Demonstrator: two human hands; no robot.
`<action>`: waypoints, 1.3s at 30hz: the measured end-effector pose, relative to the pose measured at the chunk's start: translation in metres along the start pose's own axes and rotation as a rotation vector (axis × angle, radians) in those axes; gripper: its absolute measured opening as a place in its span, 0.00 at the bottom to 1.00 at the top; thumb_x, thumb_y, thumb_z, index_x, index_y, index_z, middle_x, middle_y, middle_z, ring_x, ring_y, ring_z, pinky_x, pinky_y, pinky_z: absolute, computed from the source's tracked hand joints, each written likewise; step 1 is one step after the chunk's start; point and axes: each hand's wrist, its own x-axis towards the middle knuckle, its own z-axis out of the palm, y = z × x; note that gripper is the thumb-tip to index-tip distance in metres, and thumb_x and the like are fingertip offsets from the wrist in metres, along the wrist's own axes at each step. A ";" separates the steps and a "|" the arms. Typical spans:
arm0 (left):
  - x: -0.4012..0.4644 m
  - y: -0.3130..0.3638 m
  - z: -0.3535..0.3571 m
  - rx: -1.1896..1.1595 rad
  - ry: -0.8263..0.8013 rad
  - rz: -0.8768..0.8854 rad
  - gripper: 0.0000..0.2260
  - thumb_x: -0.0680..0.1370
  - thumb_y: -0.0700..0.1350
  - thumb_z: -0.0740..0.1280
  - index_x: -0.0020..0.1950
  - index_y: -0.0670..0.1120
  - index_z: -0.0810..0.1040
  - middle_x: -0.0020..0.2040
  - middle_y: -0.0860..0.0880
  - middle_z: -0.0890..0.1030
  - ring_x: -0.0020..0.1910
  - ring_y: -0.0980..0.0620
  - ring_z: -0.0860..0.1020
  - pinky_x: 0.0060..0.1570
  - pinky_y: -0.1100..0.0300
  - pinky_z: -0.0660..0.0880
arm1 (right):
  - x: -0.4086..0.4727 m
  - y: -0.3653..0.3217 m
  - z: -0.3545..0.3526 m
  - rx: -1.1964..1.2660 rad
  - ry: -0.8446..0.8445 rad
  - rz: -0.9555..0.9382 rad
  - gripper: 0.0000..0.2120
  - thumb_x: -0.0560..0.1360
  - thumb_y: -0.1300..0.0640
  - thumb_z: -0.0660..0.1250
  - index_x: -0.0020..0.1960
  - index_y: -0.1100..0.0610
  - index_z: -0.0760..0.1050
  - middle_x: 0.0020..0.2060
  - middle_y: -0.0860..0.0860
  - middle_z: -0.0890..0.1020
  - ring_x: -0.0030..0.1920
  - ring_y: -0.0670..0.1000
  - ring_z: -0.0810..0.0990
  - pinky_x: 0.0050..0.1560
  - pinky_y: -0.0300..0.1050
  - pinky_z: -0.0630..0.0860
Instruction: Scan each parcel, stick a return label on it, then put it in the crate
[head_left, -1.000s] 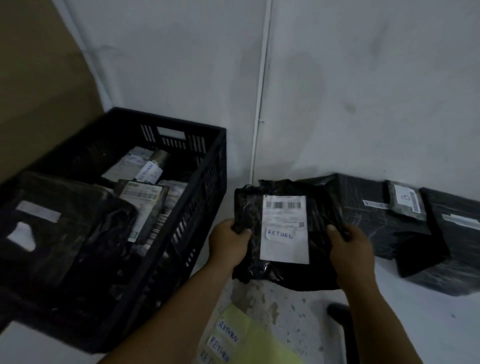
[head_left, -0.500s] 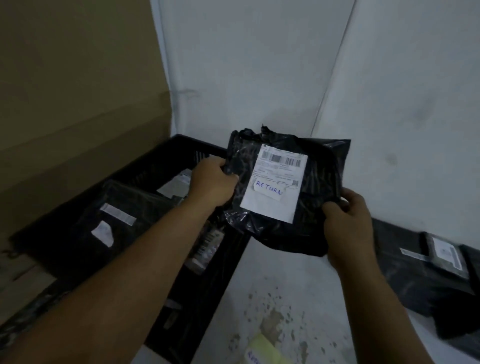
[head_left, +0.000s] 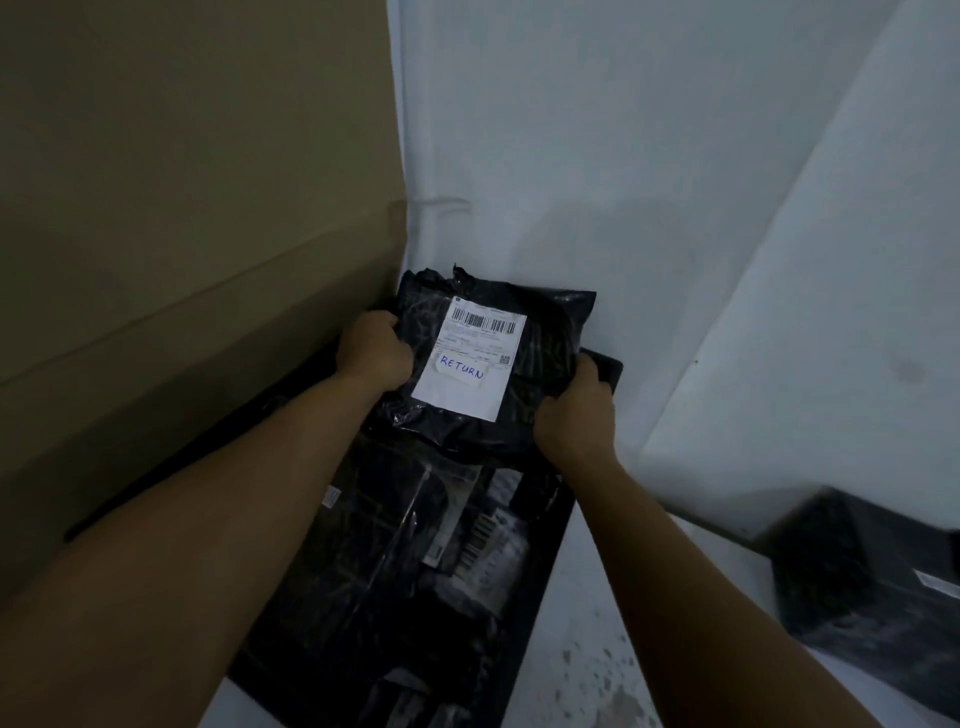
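Observation:
A black plastic parcel (head_left: 545, 332) with a white shipping label and a handwritten RETURN sticker (head_left: 462, 368) is held over the far end of the black crate (head_left: 540, 582). My left hand (head_left: 371, 348) grips its left edge and my right hand (head_left: 574, 410) grips its right lower edge. Several other labelled parcels (head_left: 483, 540) lie inside the crate below.
A tall brown cardboard sheet (head_left: 182, 234) stands against the crate's left side. White walls close off the back. More black parcels (head_left: 872, 587) sit on the white floor at the right. The floor near the bottom is stained.
Both hands have carried the parcel leftward from the floor pile to above the crate's far end, and my view has swung left with it.

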 end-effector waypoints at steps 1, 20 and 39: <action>0.004 -0.004 0.002 0.042 -0.022 0.001 0.03 0.75 0.36 0.65 0.42 0.40 0.77 0.49 0.40 0.81 0.49 0.39 0.79 0.46 0.52 0.76 | 0.002 0.001 0.008 -0.050 -0.047 0.006 0.24 0.77 0.65 0.61 0.73 0.62 0.62 0.60 0.62 0.73 0.46 0.52 0.70 0.50 0.45 0.71; 0.033 -0.037 0.029 0.509 -0.495 -0.038 0.13 0.77 0.41 0.66 0.60 0.39 0.80 0.60 0.41 0.79 0.55 0.44 0.78 0.56 0.53 0.78 | 0.022 0.001 0.051 -0.581 -0.542 -0.006 0.08 0.79 0.60 0.62 0.51 0.64 0.76 0.46 0.55 0.78 0.51 0.56 0.80 0.46 0.45 0.75; -0.165 0.144 0.114 -0.230 -0.339 0.396 0.06 0.75 0.48 0.71 0.38 0.54 0.79 0.38 0.59 0.80 0.39 0.60 0.78 0.38 0.65 0.76 | -0.112 0.165 -0.129 -0.034 0.356 0.135 0.08 0.79 0.53 0.65 0.40 0.46 0.76 0.30 0.40 0.77 0.35 0.33 0.76 0.29 0.27 0.66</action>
